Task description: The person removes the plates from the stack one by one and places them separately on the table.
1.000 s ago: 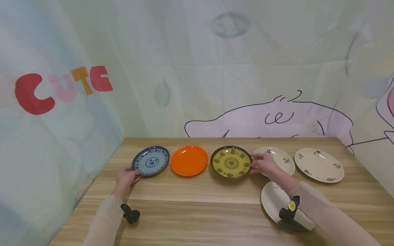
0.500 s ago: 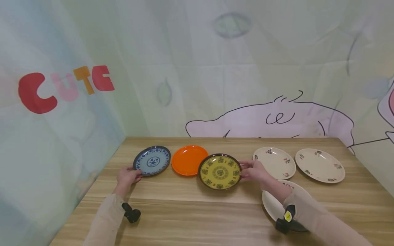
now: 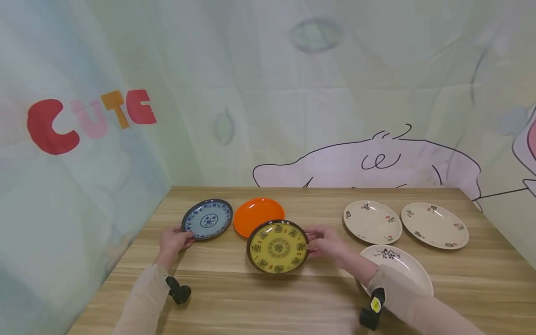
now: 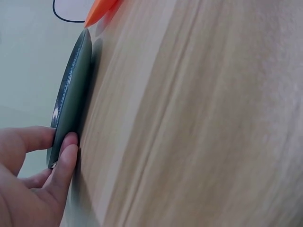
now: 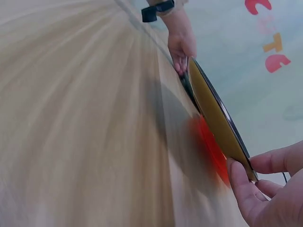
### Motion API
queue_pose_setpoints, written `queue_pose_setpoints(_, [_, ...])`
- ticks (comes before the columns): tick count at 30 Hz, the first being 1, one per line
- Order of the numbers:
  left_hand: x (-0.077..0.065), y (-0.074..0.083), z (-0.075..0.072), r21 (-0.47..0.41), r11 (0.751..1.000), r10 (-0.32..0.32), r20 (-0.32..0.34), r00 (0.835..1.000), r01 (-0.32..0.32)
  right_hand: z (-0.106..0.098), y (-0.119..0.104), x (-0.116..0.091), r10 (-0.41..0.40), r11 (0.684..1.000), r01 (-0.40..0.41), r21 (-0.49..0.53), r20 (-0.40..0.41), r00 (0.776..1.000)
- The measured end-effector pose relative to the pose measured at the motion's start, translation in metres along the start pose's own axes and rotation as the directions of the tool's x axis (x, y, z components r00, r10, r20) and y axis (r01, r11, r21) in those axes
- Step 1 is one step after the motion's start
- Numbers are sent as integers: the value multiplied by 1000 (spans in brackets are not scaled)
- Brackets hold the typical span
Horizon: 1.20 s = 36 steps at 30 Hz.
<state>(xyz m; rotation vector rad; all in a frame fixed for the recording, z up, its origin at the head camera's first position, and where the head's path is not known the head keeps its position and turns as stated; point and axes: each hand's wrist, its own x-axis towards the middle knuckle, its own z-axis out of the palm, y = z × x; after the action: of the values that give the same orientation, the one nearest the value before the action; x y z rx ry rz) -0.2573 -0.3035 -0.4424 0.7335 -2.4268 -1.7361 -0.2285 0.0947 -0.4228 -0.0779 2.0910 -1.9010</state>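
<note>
A yellow plate with a dark brown rim [image 3: 278, 247] is held up over the table, its shadow falling below it in the right wrist view. My right hand [image 3: 327, 243] pinches its right edge between thumb and fingers. At the left, my left hand [image 3: 172, 242] pinches the near-left edge of a blue patterned plate [image 3: 208, 219]; in the left wrist view that plate [image 4: 78, 90] is tilted, with the fingers on both faces of its rim. An orange plate [image 3: 256, 214] lies between them, its near right part hidden behind the yellow plate.
Two cream plates with small motifs, one round [image 3: 372, 222] and one more to the right [image 3: 435, 225], lie at the back right. A third pale plate [image 3: 402, 265] lies nearer, partly under my right forearm. A printed curtain [image 3: 209, 93] stands behind the wooden table [image 3: 234, 298].
My right hand has carried the yellow plate left and toward me, from beside the cream plates to in front of the orange plate. My left hand and the blue plate have hardly moved.
</note>
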Motion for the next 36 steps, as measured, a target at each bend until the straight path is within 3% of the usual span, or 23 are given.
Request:
queue_pose_setpoints(12, [-2, 2, 0, -5, 1000, -23, -2, 1000, 23, 28, 12, -3, -4, 1000, 4, -6, 45, 999])
queue_pose_setpoints(36, [0, 2, 3, 21, 1000, -16, -16, 1000, 16, 47, 28, -9, 9, 997, -18, 70, 126, 992])
